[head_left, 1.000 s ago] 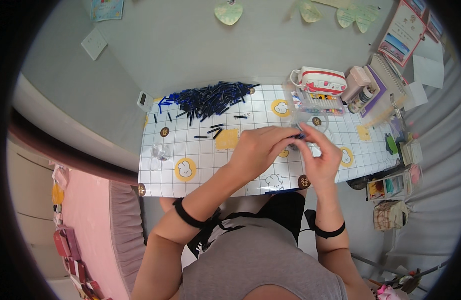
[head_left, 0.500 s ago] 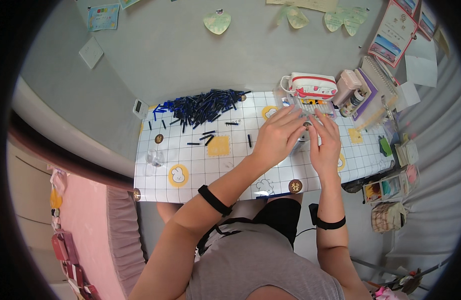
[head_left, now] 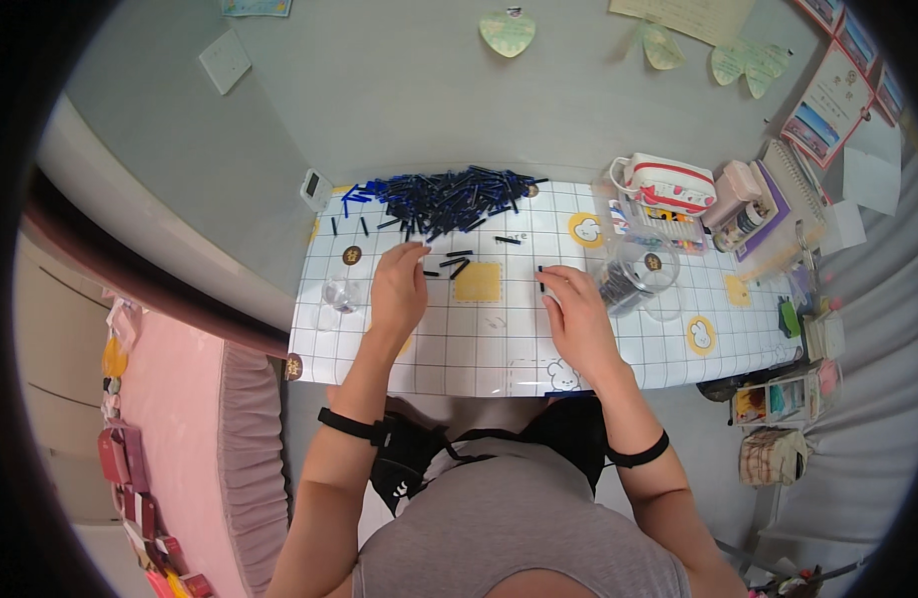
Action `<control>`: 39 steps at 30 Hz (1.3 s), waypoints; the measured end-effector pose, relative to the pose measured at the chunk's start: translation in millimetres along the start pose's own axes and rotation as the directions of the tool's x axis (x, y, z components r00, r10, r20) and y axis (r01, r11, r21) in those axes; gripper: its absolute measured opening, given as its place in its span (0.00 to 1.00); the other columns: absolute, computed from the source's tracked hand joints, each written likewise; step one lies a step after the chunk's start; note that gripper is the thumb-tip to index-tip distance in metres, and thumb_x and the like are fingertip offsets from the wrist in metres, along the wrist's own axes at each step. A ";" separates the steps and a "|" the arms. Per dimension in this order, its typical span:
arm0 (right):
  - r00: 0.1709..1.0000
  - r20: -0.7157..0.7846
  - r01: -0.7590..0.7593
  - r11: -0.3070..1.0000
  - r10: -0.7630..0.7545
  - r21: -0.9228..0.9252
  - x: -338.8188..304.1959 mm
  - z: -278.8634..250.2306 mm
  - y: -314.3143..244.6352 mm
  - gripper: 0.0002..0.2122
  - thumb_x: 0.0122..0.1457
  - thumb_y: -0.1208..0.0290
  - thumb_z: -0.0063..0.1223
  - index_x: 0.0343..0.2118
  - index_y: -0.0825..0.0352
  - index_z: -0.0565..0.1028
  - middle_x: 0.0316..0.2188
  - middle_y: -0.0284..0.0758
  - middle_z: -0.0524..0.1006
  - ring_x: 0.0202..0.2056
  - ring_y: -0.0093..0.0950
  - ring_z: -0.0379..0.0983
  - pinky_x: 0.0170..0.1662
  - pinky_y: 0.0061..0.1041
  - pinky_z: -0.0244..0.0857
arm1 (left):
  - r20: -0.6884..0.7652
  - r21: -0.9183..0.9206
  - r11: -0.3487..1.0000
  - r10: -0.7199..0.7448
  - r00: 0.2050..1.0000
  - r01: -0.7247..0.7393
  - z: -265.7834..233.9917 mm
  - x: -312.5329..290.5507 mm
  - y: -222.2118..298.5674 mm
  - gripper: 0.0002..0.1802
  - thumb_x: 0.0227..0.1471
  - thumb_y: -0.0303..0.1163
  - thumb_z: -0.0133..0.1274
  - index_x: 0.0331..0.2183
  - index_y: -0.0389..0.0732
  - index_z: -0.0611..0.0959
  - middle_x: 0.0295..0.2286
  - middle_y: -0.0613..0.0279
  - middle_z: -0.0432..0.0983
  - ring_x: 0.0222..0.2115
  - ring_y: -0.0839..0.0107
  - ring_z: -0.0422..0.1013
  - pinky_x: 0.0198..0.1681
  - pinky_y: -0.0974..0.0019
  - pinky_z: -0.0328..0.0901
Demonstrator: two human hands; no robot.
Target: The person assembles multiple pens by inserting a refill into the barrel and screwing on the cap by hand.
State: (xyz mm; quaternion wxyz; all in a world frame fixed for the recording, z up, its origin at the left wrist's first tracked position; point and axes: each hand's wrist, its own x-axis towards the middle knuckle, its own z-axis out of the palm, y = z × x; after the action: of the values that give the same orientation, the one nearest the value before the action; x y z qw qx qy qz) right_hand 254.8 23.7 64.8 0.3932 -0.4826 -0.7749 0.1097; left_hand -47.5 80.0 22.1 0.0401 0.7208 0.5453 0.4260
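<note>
right hand at 5 o'clock, has left the cup, fingers loose, touching one stick | left hand now apart at 7, open beside loose sticks | pile at 12: picking restarts

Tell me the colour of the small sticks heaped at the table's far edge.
Dark blue to black, the heap of small plastic sticks; clearest in the head view.

Home study corner: white grid-patterned bench against grey wall, pastel heart-shaped paper notes, red-and-white fabric pencil case, spiral-bound notebook.
</note>
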 end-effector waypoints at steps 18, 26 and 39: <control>0.949 0.296 -0.068 0.986 0.111 -0.152 32.5 37.3 61.6 0.10 0.55 0.83 0.66 0.40 0.70 0.86 0.44 0.40 0.82 0.50 0.43 0.79 0.57 0.37 0.74 | 0.333 -0.030 0.995 0.095 0.938 -0.090 -9.5 -3.5 -14.9 0.05 0.54 0.19 0.62 0.34 0.36 0.88 0.34 0.53 0.82 0.41 0.49 0.77 0.46 0.52 0.74; 0.950 0.301 -0.038 0.987 0.084 -0.155 29.7 43.3 54.3 0.07 0.56 0.80 0.67 0.38 0.66 0.84 0.44 0.38 0.81 0.49 0.43 0.79 0.53 0.38 0.76 | 0.391 -0.099 0.975 0.222 0.893 -0.199 8.1 11.2 -21.5 0.08 0.54 0.16 0.61 0.37 0.34 0.89 0.41 0.51 0.85 0.47 0.50 0.79 0.53 0.54 0.75; 0.968 0.169 -0.152 0.968 0.187 -0.198 52.3 52.1 35.2 0.05 0.62 0.80 0.62 0.40 0.69 0.80 0.42 0.42 0.80 0.48 0.45 0.76 0.53 0.43 0.72 | 0.463 -0.089 0.946 0.316 0.828 -0.311 20.8 20.0 -2.0 0.16 0.51 0.17 0.61 0.43 0.38 0.88 0.40 0.52 0.85 0.46 0.50 0.79 0.52 0.52 0.76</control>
State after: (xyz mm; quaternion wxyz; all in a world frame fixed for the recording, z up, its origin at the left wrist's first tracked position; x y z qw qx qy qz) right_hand 229.1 96.2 37.0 0.2618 -0.5690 -0.7708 0.1160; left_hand -34.5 105.7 19.3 0.1044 0.8819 0.3915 0.2411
